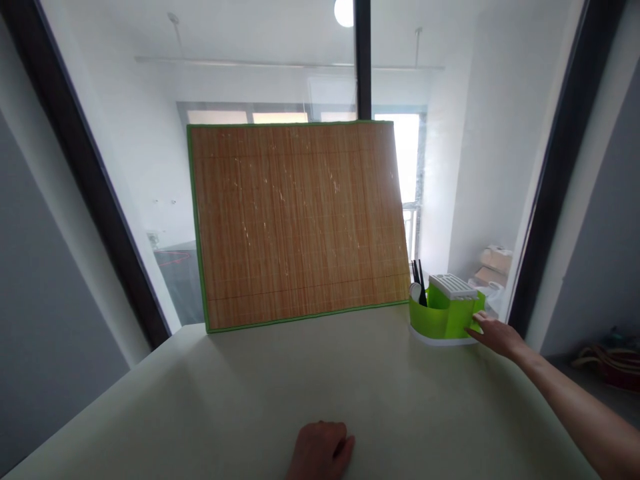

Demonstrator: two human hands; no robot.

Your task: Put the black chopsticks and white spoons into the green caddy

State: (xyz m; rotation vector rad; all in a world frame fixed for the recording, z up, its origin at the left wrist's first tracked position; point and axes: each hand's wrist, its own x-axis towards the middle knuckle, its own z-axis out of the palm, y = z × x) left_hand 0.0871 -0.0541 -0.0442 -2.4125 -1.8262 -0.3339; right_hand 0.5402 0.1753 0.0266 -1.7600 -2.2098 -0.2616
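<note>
Reaching fwd, R hand point(496, 333) touches the R end of a green utensil holder point(429, 323) w/ thumb and fingers spread apart, a light contact that seems meant to steady or guide it, not a firm grip. The holder stands upright on the pale table point(310, 373), far side, to the R, just beside the mat's lower R corner. Its L compartment keeps black utensils point(423, 291) on end, prob. for easy grabbing, w/ a white round piece point(415, 291) next to them; a white slotted block point(454, 286) sits in the middle. L hand point(320, 448) lies near the front edge, fingers curled in a loose fist, likely just resting; nothing visible in it. A bamboo mat point(300, 220) w/ green trim stands on its long edge, tilted back, apparently propped by the glass behind. Hard to see: fingertips behind the holder, the compartments' insides and most of the L forearm, cut off at the bottom. Thru the glass, stacked boxes point(496, 258) are hazy; at far R, a dark red bundle point(617, 370) is too dim to ID.
</note>
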